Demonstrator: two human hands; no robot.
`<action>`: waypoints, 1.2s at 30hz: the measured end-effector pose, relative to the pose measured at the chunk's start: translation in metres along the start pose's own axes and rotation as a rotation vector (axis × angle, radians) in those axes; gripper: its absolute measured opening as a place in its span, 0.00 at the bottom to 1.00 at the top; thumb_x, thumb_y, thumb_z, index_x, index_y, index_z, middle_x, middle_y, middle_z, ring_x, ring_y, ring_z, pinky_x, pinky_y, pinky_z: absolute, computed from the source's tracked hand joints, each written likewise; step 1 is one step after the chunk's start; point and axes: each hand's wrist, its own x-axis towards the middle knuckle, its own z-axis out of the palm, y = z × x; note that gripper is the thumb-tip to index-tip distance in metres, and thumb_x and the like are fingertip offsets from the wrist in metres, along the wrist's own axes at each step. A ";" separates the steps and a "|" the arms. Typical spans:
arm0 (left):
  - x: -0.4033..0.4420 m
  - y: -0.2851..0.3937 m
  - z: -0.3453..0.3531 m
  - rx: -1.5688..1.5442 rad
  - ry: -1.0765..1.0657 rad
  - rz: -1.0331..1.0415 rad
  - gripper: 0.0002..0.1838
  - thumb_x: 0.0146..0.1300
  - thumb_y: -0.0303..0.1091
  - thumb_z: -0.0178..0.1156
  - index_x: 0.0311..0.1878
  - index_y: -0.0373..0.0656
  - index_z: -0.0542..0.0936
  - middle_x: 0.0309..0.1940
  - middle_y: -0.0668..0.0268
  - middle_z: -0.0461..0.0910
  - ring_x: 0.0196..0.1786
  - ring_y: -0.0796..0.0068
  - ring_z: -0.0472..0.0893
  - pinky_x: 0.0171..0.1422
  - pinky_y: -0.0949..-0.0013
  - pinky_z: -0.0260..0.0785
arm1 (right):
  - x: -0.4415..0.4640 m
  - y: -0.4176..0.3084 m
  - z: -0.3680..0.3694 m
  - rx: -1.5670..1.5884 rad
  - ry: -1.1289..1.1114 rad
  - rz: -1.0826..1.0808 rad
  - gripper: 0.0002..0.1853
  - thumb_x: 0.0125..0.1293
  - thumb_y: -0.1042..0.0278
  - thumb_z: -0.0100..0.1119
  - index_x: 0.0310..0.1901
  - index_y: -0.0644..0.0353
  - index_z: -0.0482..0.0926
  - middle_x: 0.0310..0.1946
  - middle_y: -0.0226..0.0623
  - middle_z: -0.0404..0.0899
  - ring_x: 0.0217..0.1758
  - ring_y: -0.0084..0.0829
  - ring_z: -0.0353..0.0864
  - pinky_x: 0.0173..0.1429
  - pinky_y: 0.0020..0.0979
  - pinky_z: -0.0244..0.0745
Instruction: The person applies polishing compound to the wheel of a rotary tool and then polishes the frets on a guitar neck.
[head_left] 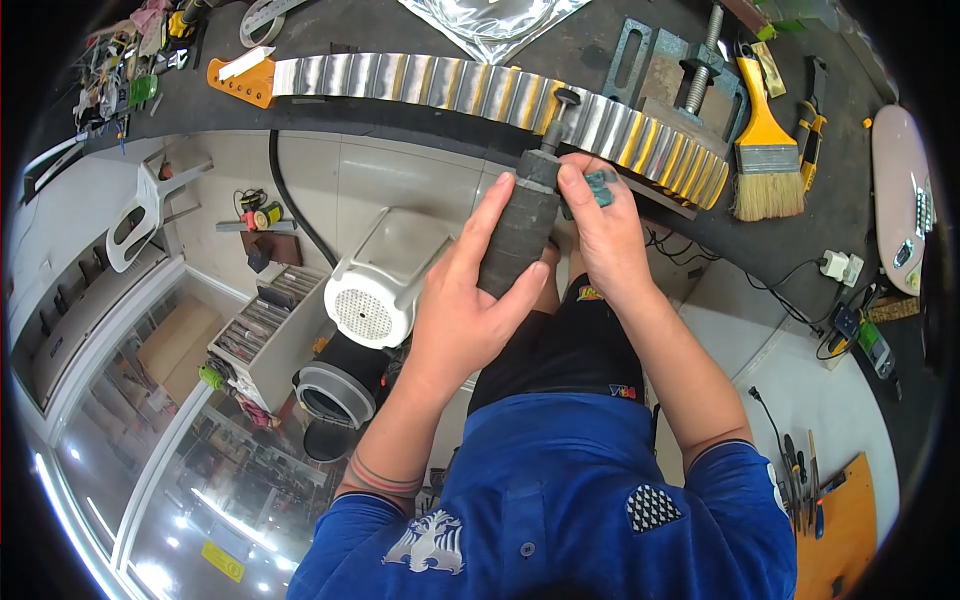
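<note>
My left hand (465, 290) is wrapped round the thick black body of a hand-held rotary grinder (515, 235). The tool tilts up and away from me, and a thin metal shaft with a dark round tip (567, 97) sticks out of its far end. At the grinder's front collar, my right hand (608, 230) is closed, thumb and fingers against it. Something teal (600, 188) shows at the right fingers; whether it is held or wrapped round a finger I cannot tell. Just beyond the tip, a long ridged metal bar (460, 85) lies along the bench edge, looking curved through the lens.
An orange wooden piece with holes (243, 82) is at the bar's left end. A clamp with a threaded rod (705, 60), a yellow-handled brush (768, 150) and a yellow-black cutter (812, 125) lie right. Below left stand a white stool (375, 290) and a dark bin (335, 390).
</note>
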 end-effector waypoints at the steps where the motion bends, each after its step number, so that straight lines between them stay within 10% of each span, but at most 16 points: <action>1: 0.001 0.000 0.000 0.008 0.006 0.007 0.49 0.76 0.23 0.77 0.97 0.45 0.68 0.85 0.50 0.83 0.80 0.62 0.87 0.84 0.57 0.80 | 0.000 0.000 0.000 -0.002 0.000 0.008 0.23 0.88 0.46 0.77 0.61 0.61 0.90 0.50 0.24 0.88 0.53 0.18 0.82 0.61 0.27 0.79; 36: 0.007 0.010 0.005 0.003 0.010 -0.022 0.49 0.76 0.23 0.77 0.97 0.43 0.68 0.88 0.48 0.81 0.83 0.58 0.86 0.86 0.56 0.79 | 0.003 -0.001 0.007 0.040 0.072 0.041 0.26 0.88 0.42 0.77 0.60 0.62 0.90 0.47 0.23 0.88 0.50 0.17 0.82 0.58 0.27 0.78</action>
